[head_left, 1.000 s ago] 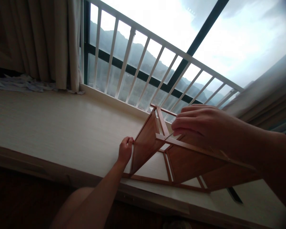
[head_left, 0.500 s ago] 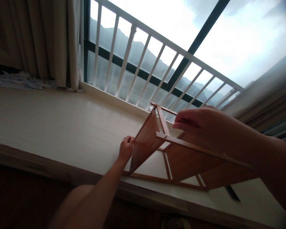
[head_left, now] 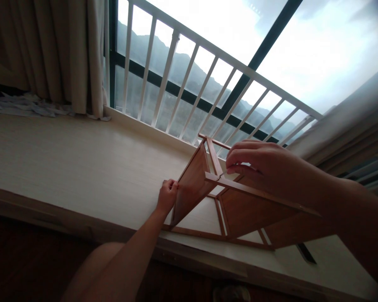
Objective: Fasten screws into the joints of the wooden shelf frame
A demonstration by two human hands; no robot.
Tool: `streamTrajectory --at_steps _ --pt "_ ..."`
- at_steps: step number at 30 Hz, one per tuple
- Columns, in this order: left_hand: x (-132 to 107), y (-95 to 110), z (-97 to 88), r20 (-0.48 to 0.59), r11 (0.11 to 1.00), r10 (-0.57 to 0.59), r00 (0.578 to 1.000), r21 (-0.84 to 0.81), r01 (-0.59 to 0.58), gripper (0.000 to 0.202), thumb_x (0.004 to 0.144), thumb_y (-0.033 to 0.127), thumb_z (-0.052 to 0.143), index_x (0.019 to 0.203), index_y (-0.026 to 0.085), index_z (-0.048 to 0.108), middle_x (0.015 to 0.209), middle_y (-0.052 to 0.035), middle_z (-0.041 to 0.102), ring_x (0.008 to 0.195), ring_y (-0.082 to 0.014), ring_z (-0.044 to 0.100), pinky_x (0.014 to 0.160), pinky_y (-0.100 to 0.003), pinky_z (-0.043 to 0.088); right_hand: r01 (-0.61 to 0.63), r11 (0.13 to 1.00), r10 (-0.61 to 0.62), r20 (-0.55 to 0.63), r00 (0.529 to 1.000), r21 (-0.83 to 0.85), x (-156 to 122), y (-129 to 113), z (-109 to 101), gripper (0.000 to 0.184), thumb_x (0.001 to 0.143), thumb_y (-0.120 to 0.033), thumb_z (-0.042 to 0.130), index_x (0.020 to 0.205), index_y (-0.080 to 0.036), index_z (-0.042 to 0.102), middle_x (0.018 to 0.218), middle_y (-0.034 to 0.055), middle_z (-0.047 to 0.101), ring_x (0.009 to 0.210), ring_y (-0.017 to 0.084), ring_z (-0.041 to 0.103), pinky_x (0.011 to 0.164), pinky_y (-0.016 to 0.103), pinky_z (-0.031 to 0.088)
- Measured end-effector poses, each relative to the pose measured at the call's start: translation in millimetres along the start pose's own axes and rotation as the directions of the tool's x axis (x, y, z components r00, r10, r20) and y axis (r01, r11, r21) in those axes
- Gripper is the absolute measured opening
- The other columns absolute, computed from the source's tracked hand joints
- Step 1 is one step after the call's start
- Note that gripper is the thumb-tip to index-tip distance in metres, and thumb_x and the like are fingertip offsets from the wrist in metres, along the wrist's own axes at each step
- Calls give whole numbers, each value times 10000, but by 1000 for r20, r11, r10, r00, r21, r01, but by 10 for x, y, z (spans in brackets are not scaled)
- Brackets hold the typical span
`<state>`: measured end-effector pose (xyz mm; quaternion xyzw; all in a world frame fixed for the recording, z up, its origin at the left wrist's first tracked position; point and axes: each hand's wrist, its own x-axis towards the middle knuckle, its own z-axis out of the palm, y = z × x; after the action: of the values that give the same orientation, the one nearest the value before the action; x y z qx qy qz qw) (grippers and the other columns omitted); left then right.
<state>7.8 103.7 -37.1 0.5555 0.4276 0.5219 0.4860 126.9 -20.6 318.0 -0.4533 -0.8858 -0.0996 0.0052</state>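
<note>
A brown wooden rack [head_left: 239,209] with slatted frame and flat panels lies on its side on the pale window ledge [head_left: 66,163]. My left hand [head_left: 166,197] is closed round the frame's left upright and steadies it. My right hand [head_left: 258,165] hovers over the top corner joint with fingers pinched on a small thin metal tool [head_left: 222,176], whose tip sits at the joint. What the tool is exactly is too small to tell.
White vertical railing bars [head_left: 182,79] stand behind the rack in front of a large window. Beige curtains [head_left: 56,50] hang at the left, with crumpled white paper [head_left: 22,107] at their foot. The ledge's front edge drops to dark floor.
My right hand has shifted slightly and turned at the corner joint. The left hand and the rack have stayed in place.
</note>
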Motion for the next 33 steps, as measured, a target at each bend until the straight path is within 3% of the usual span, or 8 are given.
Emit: streamTrajectory --at_steps 15,23,25,28,31,33 --pt "-2 15 3 10 1000 8 1000 10 -8 298 904 422 482 746 212 622 748 -25 647 753 -190 619 738 -302 481 93 994 -92 -20 996 61 -10 -4 -7 156 992 -221 554 901 -221 681 919 52 713 873 179 608 775 297 424" --pt "-25 67 -9 10 1000 10 1000 12 -11 295 906 411 497 743 204 630 746 -25 660 738 -189 629 730 -304 485 177 982 -176 23 984 -60 2 -30 -62 237 1031 -266 506 894 -214 692 964 65 732 883 182 617 821 321 430" --pt "-27 75 -10 14 1000 10 1000 11 -10 294 906 408 500 746 203 634 741 -25 666 733 -189 633 725 -304 489 138 989 -136 41 990 -57 7 -55 -59 247 1032 -266 496 897 -216 698 891 49 733 814 164 616 772 305 420" --pt "-28 73 -6 17 1000 11 1000 10 -11 288 906 402 504 747 202 637 738 -25 670 728 -189 636 719 -303 491 -46 999 48 72 996 -23 26 -117 -38 241 1019 -279 499 928 -237 717 741 -3 700 639 115 568 640 275 365" --pt "-28 57 2 19 1000 16 1000 8 -16 283 906 397 506 742 203 632 725 -22 660 724 -188 633 716 -303 490 -219 974 223 83 971 -63 52 -178 -27 286 992 -382 536 792 -239 683 552 -43 540 494 97 405 544 288 267" --pt "-28 44 8 25 1000 19 999 4 -20 279 904 398 511 739 205 626 722 -19 653 723 -188 632 712 -302 491 -267 956 276 70 959 -121 61 -194 -28 381 983 -471 532 699 -227 601 513 -47 443 481 102 317 528 303 223"
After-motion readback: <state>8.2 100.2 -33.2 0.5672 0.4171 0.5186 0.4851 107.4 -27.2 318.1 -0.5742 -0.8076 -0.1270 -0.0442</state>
